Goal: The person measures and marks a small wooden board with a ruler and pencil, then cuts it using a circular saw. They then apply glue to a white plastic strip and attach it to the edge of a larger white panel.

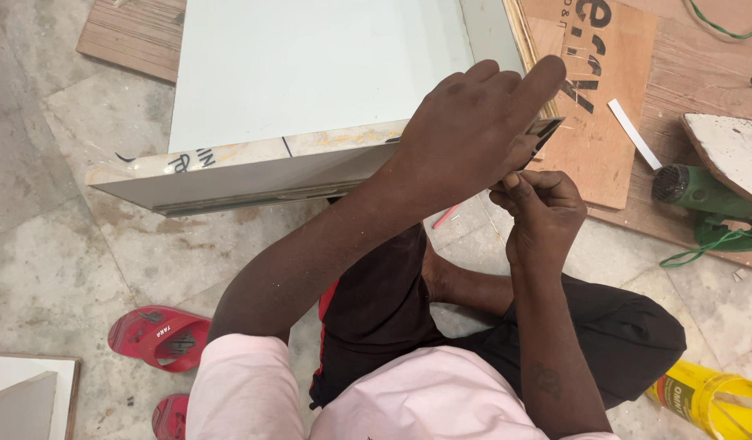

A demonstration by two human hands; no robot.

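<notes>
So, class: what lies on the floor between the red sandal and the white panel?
Head view: bare stone floor lies between the sandal and the panel.

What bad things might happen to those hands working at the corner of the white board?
The left hand presses a thin strip at the corner of the white board, with the right hand close below, so fingers may get nicked or pinched. The board overhangs the lap and might tip. The green power tool lies close by.

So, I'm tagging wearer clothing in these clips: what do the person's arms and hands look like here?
Both arms are bare below short pale pink sleeves. The left hand and right hand wear no gloves, rings or watch. A small dark tattoo-like mark sits on the right forearm.
</notes>
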